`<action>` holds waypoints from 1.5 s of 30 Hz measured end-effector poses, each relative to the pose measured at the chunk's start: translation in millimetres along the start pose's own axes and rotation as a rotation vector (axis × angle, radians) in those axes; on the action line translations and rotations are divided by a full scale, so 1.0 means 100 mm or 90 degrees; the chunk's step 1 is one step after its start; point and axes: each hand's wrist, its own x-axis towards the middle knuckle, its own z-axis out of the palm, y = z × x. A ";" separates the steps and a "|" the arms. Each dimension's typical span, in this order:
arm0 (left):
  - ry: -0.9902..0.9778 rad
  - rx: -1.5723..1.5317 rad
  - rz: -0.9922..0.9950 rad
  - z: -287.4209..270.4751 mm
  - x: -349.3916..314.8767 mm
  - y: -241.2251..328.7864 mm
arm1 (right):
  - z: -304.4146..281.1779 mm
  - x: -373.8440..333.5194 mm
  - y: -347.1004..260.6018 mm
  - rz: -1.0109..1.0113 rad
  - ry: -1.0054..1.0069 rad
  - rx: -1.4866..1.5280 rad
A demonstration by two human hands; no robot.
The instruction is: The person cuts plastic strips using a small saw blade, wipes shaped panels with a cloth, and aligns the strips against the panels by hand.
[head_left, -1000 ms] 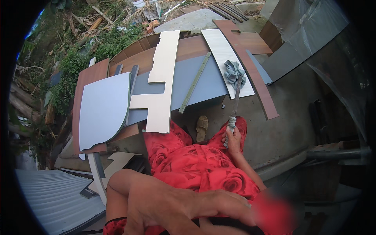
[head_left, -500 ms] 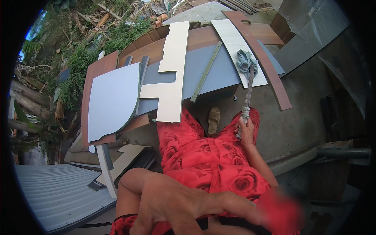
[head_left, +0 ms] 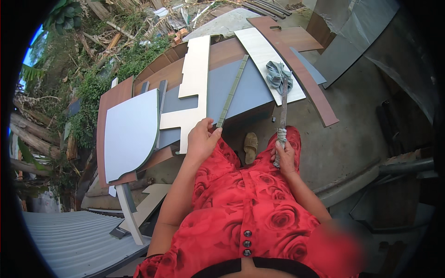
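My left hand is above the near end of the cream notched board, thumb and fingers apart. It holds nothing; whether it touches the board I cannot tell. Close to its fingertips lies the lower end of a narrow greenish strip. My right hand is wrapped round the cloth-bound handle of a long, narrow, dark bar. The bar's far end meets a crumpled grey-green cloth, which rests on a whitish board.
A pale blue panel with one curved edge lies at the left on a brown board. A long brown strip reaches toward the right. Below are a slipper and corrugated sheeting; plants grow beyond.
My left hand has swung up from near my body to the cream board's near end. The right hand still grips the bar; the whole view has shifted slightly.
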 end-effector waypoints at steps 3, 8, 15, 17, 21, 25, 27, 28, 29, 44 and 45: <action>0.010 0.214 0.054 0.20 0.12 -0.06 | -0.04 -0.01 0.02 -0.009 -0.005 -0.001; -0.029 0.352 -0.014 0.32 0.35 -0.10 | -0.04 -0.04 0.01 -0.003 -0.010 0.000; -0.027 0.278 0.015 0.30 0.41 -0.30 | -0.08 -0.02 0.03 0.006 0.001 0.020; -0.095 -0.136 -0.183 0.20 0.40 -0.32 | -0.07 -0.01 0.04 0.007 -0.017 0.026; -0.197 -0.505 -0.292 0.06 0.26 -0.26 | -0.07 -0.01 0.00 0.013 -0.019 0.029; -0.345 -0.736 -0.299 0.10 0.03 -0.18 | -0.09 -0.11 -0.05 -0.047 0.032 0.016; -0.402 -0.770 -0.290 0.15 -0.08 -0.18 | -0.13 -0.14 -0.22 -0.076 0.048 0.002; -0.429 -0.787 -0.271 0.18 -0.13 -0.20 | -0.16 -0.11 -0.34 -0.107 0.050 -0.027; -0.454 -0.805 -0.253 0.18 -0.20 -0.21 | -0.17 -0.09 -0.49 -0.137 0.051 -0.057; -0.356 -0.925 -0.175 0.09 -0.62 -0.08 | 0.22 1.65 -1.37 -0.257 0.016 -0.688; -0.336 -0.960 -0.183 0.06 -0.64 -0.08 | 0.28 1.71 -1.35 -0.166 -0.003 -0.693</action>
